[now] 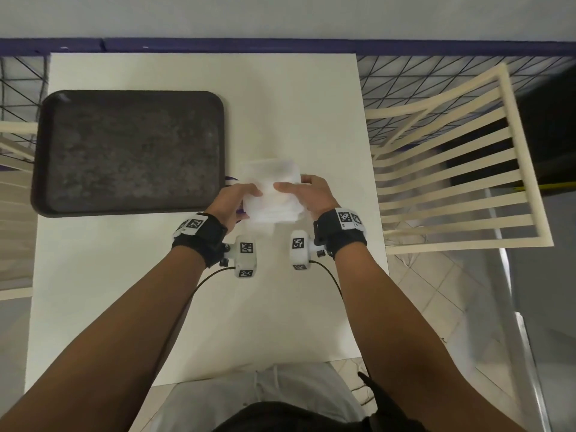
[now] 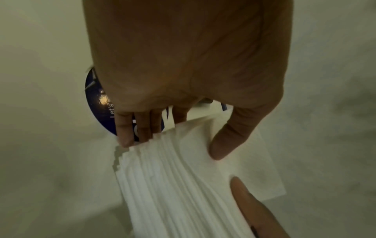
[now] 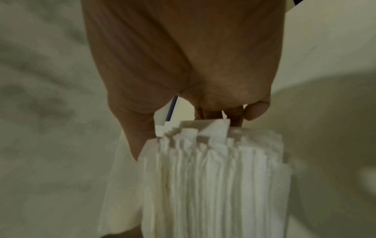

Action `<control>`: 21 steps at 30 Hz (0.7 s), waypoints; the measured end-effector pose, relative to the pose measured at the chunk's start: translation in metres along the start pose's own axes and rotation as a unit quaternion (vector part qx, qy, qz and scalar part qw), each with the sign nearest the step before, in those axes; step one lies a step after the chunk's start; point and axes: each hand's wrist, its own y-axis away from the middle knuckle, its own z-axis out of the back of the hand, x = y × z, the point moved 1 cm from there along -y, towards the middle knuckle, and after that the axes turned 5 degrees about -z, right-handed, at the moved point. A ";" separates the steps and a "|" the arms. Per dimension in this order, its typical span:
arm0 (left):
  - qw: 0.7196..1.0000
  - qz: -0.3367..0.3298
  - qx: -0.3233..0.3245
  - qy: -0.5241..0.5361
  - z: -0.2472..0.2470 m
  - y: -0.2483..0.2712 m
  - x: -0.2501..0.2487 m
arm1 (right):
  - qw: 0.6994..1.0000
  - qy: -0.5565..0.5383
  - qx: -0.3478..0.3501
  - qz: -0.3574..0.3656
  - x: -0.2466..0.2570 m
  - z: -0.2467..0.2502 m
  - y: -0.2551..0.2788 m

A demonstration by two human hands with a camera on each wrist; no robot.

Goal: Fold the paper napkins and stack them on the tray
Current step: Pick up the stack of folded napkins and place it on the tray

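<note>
A thick stack of white paper napkins (image 1: 272,194) is held between both hands above the white table (image 1: 280,104), just right of the tray. My left hand (image 1: 238,199) grips its left side, thumb on top and fingers underneath; the layered napkin edges (image 2: 173,173) show below my thumb (image 2: 230,140). My right hand (image 1: 307,194) grips the right side of the napkin stack (image 3: 213,177), thumb on top and fingers curled behind it. The dark rectangular tray (image 1: 131,151) lies at the left with nothing on it.
A blue round sticker (image 2: 97,103) lies on the table beneath my left hand. A cream slatted chair (image 1: 452,163) stands right of the table. A wire grid fence (image 1: 436,73) and a wall run along the far side.
</note>
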 end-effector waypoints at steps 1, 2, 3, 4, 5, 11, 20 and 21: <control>1.000 -0.011 0.012 0.011 0.000 0.004 -0.003 | 1.000 -0.015 0.010 0.004 0.003 0.001 0.004; 0.999 -0.025 0.023 0.024 0.001 0.008 -0.005 | 0.999 -0.035 0.026 0.009 0.007 0.002 0.007; 0.998 -0.037 0.034 0.033 0.002 0.011 -0.008 | 0.997 -0.060 0.045 0.012 0.012 0.002 0.011; 0.997 -0.048 0.045 0.038 0.003 0.014 -0.012 | 0.994 -0.087 0.064 0.016 0.017 0.003 0.013; 0.996 -0.056 0.057 0.043 0.004 0.018 -0.016 | 0.990 -0.110 0.081 0.018 0.021 0.002 0.017; 0.979 -0.087 0.130 0.134 0.014 0.033 -0.033 | 0.973 -0.164 0.161 0.014 0.035 -0.008 0.029; 0.976 -0.210 -0.047 -0.042 0.047 0.054 -0.029 | 0.993 -0.067 0.089 0.030 0.026 -0.048 0.054; 0.962 -0.239 -0.086 -0.095 0.049 0.057 -0.028 | 0.995 -0.063 0.061 0.050 0.026 -0.054 0.058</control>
